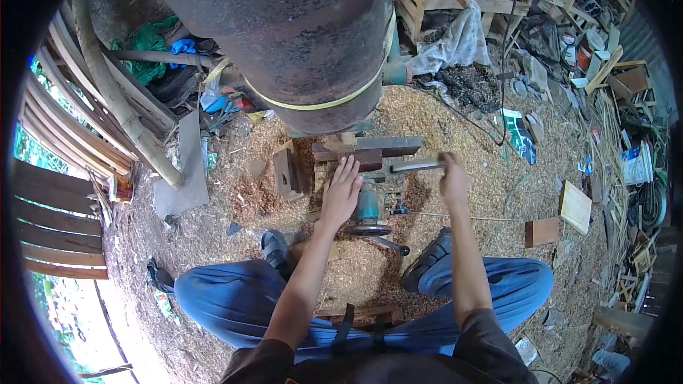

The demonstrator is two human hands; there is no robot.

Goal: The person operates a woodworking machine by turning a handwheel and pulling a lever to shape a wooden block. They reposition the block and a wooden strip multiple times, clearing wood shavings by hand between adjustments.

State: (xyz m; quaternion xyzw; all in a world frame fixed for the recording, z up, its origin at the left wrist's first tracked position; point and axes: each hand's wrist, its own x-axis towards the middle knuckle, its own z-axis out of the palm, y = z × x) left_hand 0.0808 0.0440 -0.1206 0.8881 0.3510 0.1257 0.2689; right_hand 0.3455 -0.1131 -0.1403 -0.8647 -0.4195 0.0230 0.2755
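My left hand [343, 190] lies with its fingers stretched out on a dark brown wood block [370, 159] on the machine's work table. Behind the block runs a dark bar [390, 145]. On the right, my right hand [454, 181] is closed around the end of a pale lever [417, 165] that reaches toward the table. Below the block is a green machine column [367, 203] with a round handwheel [369, 230] and a crank handle [388, 244]. The large rusty machine housing [284, 35] hangs above.
A hollow wooden piece [287, 171] stands left of the machine. Wood shavings [455, 128] cover the ground. My sandalled feet flank the machine base. Wood blocks [542, 232] lie at the right, a grey board [186, 171] and long poles [117, 92] at the left, and a cable [504, 64] hangs at the upper right.
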